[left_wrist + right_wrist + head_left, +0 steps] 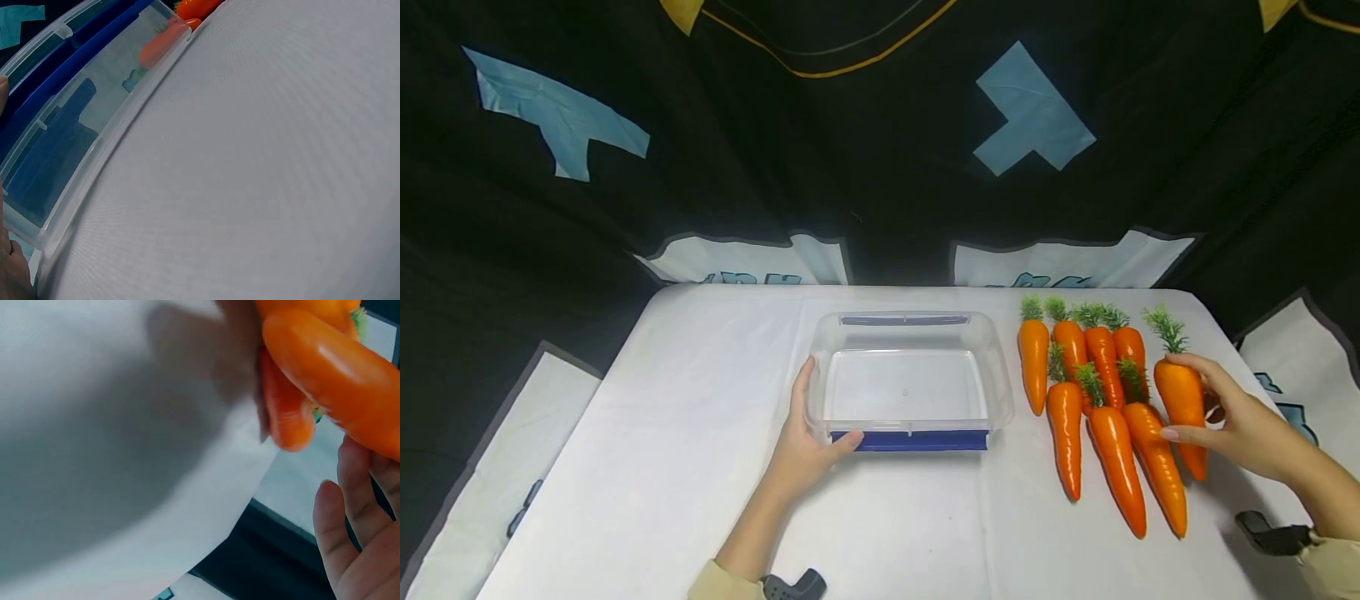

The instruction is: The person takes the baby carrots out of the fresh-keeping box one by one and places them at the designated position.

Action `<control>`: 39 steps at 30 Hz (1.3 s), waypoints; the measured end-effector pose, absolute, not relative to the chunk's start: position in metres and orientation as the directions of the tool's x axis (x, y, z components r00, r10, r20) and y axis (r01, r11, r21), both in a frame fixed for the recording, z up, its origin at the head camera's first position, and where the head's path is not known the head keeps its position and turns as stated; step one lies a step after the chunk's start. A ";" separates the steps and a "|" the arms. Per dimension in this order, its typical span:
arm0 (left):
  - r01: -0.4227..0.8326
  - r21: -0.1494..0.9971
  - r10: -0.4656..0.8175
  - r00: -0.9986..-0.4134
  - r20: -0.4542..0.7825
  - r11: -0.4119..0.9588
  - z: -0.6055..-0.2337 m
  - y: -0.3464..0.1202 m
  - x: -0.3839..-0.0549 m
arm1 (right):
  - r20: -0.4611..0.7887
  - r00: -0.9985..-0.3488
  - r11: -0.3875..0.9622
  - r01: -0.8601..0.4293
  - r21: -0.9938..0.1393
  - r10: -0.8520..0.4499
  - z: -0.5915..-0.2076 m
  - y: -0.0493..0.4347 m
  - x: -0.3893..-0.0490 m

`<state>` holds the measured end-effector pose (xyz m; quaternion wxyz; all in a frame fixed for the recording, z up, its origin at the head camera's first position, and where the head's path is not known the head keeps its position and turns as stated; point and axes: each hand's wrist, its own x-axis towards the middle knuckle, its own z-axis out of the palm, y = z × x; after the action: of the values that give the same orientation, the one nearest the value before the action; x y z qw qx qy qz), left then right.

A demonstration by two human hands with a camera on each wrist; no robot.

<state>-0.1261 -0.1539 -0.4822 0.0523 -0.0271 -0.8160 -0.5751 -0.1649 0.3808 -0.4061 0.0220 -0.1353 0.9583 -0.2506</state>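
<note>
A clear plastic container (1000, 375) without a lid on it sits mid-table; nothing lies inside. It has a blue latch (921, 441) along its front and another at the back. My left hand (801, 458) grips its front left corner, thumb over the latch and fingers along the left wall. On the right, my right hand (1247, 425) holds an orange toy carrot (1180, 396) with green leaves, fingers near its top and thumb across its front. In the right wrist view this carrot (337, 375) looms close, with another carrot (289, 419) behind it.
Several more carrots (1116, 458) lie in two rough rows between the container and my right hand, leaves toward the back. A white cloth (625, 467) covers the table. Behind it hangs a black curtain (887, 167) with pale blue patches.
</note>
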 end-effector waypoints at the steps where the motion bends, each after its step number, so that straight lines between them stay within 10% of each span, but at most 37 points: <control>1: 0.102 0.936 -0.017 -0.993 0.115 0.336 -0.482 -0.154 -0.126 | 0.020 -0.962 0.836 -0.247 -0.490 -0.273 -0.408 0.382 -0.165; 39: 0.114 0.942 -0.009 -0.992 0.123 0.314 -0.483 -0.154 -0.126 | -0.226 -0.927 0.825 -0.132 -0.550 -0.299 -0.435 0.398 -0.178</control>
<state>-0.1256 -0.1540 -0.4834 0.0526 -0.0322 -0.8090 -0.5846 -0.1777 0.3979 -0.4346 0.1530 -0.1144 0.9428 -0.2730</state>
